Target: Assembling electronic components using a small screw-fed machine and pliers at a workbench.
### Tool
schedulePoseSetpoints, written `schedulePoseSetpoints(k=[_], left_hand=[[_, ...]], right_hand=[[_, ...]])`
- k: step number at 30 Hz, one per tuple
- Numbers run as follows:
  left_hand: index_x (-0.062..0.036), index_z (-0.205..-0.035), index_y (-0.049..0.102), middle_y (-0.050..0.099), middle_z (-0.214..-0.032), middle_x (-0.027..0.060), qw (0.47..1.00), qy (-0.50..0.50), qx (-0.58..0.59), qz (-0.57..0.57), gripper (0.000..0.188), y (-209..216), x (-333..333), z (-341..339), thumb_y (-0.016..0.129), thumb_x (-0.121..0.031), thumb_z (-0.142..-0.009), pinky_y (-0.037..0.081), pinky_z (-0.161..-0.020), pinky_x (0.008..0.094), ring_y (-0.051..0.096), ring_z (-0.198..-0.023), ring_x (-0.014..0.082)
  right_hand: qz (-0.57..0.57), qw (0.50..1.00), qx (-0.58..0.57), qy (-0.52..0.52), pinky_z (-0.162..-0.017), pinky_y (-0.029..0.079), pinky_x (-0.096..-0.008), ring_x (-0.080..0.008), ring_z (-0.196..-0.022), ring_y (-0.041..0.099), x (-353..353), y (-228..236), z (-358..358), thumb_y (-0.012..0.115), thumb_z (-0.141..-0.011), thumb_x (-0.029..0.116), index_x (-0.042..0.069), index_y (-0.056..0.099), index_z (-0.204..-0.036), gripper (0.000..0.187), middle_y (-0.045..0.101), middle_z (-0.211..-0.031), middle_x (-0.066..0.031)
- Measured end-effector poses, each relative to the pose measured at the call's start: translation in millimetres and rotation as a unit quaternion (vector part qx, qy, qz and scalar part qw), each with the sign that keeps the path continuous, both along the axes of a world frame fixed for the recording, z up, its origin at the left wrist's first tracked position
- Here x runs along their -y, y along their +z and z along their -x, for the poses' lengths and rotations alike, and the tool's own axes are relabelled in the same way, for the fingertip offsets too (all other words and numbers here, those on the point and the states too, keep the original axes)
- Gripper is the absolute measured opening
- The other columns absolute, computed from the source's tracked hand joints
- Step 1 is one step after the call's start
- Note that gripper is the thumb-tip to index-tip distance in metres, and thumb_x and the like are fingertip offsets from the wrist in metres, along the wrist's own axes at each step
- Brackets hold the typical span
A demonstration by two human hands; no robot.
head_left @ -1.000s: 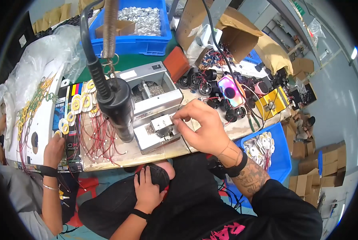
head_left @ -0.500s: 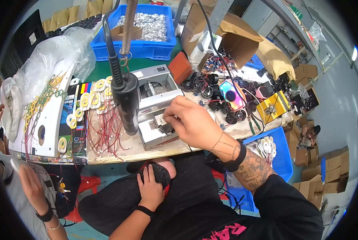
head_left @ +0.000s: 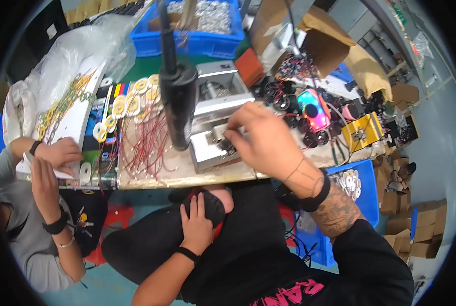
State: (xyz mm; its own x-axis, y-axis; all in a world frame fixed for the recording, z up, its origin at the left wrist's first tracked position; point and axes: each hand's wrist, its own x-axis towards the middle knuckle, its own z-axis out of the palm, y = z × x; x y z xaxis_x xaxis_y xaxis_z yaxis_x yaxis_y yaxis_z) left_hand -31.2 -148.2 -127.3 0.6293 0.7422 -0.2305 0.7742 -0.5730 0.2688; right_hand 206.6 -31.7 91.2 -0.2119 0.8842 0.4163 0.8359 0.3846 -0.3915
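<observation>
My right hand (head_left: 269,140) is over the front of a grey metal box (head_left: 203,151), its thumb and forefinger pinched beside a small light block (head_left: 219,133). Whatever lies between those fingertips is too small or hidden to make out. Spread fingers of my left hand (head_left: 197,228) rest on my bent knee. A black electric screwdriver (head_left: 179,107) hangs upright just left of the box, on a spring. Behind the box stands a grey screw feeder (head_left: 227,108) with small metal parts in its tray.
Round white-and-yellow pieces with red wires (head_left: 144,140) cover the table's left. A co-worker's hands (head_left: 60,153) are beyond them. Black round parts and a colourful lit device (head_left: 313,109) lie right, near a yellow fixture (head_left: 363,133). Blue bins (head_left: 215,47) stand behind and at lower right.
The view has shifted, so the table sits further right. My right hand stays pinched at the box, my left on the knee. The co-worker's hands have come in over the table's left edge.
</observation>
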Motion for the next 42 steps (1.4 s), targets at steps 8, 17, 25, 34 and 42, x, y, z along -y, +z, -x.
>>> schedulePoseSetpoints(k=[8, 17, 25, 34, 42], left_hand=[[-0.0102, -0.097, 0.089, 0.014, -0.182, 0.0215, 0.998, 0.011, -0.060, 0.001, 0.020, -24, 8, -13, 0.077, -0.023, -0.088, 0.012, -0.129, 0.0710, 0.014, -0.167, 0.0416], [-0.0082, -0.096, 0.084, 0.056, -0.162, 0.0163, 0.972, 0.112, 0.190, 0.080, 0.016, 33, -3, 17, 0.079, -0.022, -0.092, 0.030, -0.124, 0.0638, 0.042, -0.155, 0.0418], [0.0032, -0.112, 0.075, 0.065, -0.074, 0.0008, 0.770, 0.399, 0.485, 0.114, 0.031, 112, -49, 84, 0.056, -0.021, -0.115, 0.050, -0.061, 0.0257, 0.060, -0.064, 0.0086], [0.0010, -0.129, 0.075, 0.050, -0.066, -0.0060, 0.721, 0.428, 0.517, 0.173, 0.033, 133, -126, 88, 0.058, -0.024, -0.115, 0.035, -0.052, 0.0221, 0.045, -0.055, 0.0023], [0.0027, -0.126, 0.073, 0.076, -0.098, 0.0169, 0.843, 0.344, 0.354, -0.211, 0.031, 106, -191, 83, 0.066, -0.022, -0.109, 0.057, -0.080, 0.0391, 0.070, -0.082, 0.0247]], right_hand=[[-0.007, 1.000, 0.010, -0.006, -0.081, 0.055, -0.0469, -0.0399, -0.091, 0.067, -5, -4, 0, 0.072, -0.093, 0.003, 0.000, 0.069, -0.096, 0.006, 0.067, -0.096, -0.0165], [0.001, 1.000, -0.012, 0.018, -0.086, 0.053, -0.0494, -0.0409, -0.097, 0.065, -5, -11, -4, 0.067, -0.093, 0.001, -0.001, 0.067, -0.097, 0.005, 0.066, -0.098, -0.0172], [-0.112, 0.987, -0.110, -0.040, -0.086, 0.051, -0.0412, -0.0339, -0.095, 0.061, 11, -20, -21, 0.063, -0.100, -0.003, 0.000, 0.061, -0.107, 0.009, 0.060, -0.104, -0.0158], [-0.040, 0.963, -0.118, -0.241, -0.088, 0.049, -0.0423, -0.0345, -0.095, 0.059, 66, -143, -102, 0.059, -0.105, 0.005, -0.001, 0.060, -0.108, 0.007, 0.060, -0.104, -0.0164], [0.047, 0.950, -0.136, -0.279, -0.088, 0.049, -0.0484, -0.0425, -0.097, 0.062, 56, -159, -110, 0.053, -0.109, 0.014, -0.001, 0.061, -0.111, 0.017, 0.063, -0.101, -0.0227]])
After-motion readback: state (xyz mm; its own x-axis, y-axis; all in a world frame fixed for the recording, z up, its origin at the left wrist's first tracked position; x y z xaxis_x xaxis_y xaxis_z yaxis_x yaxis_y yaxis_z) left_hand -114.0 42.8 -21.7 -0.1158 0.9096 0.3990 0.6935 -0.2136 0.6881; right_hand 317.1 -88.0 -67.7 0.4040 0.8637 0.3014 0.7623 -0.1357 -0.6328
